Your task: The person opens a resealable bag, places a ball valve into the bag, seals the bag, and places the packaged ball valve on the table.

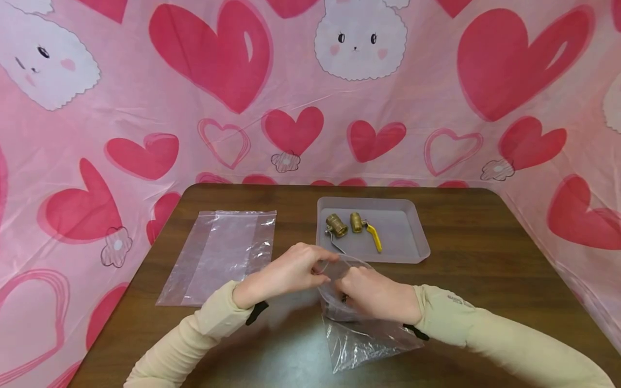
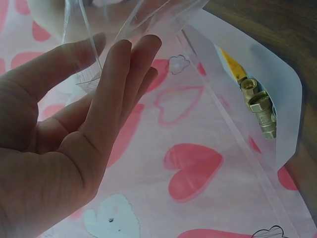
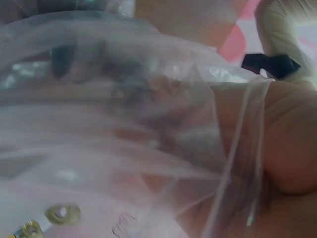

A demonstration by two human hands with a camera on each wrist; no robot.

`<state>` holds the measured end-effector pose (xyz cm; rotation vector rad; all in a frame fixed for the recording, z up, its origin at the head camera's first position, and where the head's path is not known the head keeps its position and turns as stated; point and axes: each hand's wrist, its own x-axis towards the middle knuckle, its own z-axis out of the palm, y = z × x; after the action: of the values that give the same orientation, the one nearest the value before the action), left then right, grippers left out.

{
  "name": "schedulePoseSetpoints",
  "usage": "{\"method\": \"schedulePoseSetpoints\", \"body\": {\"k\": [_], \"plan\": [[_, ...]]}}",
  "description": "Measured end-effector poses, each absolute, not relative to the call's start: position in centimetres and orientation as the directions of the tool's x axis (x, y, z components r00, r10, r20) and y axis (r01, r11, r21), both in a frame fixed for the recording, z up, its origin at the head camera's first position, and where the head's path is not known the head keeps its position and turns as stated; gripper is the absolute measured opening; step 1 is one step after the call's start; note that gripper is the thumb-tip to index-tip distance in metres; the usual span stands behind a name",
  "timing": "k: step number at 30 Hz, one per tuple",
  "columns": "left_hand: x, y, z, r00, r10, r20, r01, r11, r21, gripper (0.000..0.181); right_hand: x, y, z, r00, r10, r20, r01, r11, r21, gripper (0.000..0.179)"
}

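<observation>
A clear plastic bag (image 1: 361, 345) is held upright with its mouth spread, its lower end on the table. My left hand (image 1: 293, 272) grips the rim; in the left wrist view the film (image 2: 148, 17) passes between thumb and fingers. Down inside the mouth, my right hand (image 1: 375, 291) has its fingers curled around a small dark metallic part (image 1: 344, 298), mostly hidden by the hand and film. The right wrist view is blurred by film (image 3: 188, 134). Beyond the hands, a brass valve with a grey lever (image 1: 337, 225) and a brass valve with a yellow lever (image 1: 356, 222) lie apart.
Both valves sit in a shallow translucent tray (image 1: 400, 231) just behind the hands. Another clear zip bag (image 1: 223, 253) lies flat at the left of the brown wooden table (image 1: 475, 237). A pink cloth with hearts (image 1: 296, 129) hangs around the table's back and sides.
</observation>
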<state>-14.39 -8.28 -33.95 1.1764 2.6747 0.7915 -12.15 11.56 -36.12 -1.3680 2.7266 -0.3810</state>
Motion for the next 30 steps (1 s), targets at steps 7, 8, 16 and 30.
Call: {"method": "schedulePoseSetpoints", "body": {"k": [7,8,16,30], "plan": [[-14.5,-8.3,-33.8,-0.689,0.720,0.086,0.648,0.558,0.519,0.038,-11.7,12.8,-33.4,-0.592,-0.796,0.127,-0.788,0.539,-0.298,0.021],[-14.5,-8.3,-33.8,-0.688,0.721,0.084,0.646,0.556,0.524,0.038,-11.6,13.1,-33.0,-0.589,-0.794,0.151,-0.792,0.531,-0.301,0.019],[-14.4,-8.4,-33.8,-0.680,0.725,0.107,0.655,0.536,0.532,0.036,-10.5,15.4,-30.7,-0.570,-0.726,0.385,-0.822,0.493,-0.287,0.019],[-14.3,-8.6,-34.3,-0.669,0.722,0.177,0.679,0.496,0.540,0.044,-9.9,18.9,-31.1,-0.682,-0.665,0.304,-0.731,0.606,-0.314,0.042]]}}
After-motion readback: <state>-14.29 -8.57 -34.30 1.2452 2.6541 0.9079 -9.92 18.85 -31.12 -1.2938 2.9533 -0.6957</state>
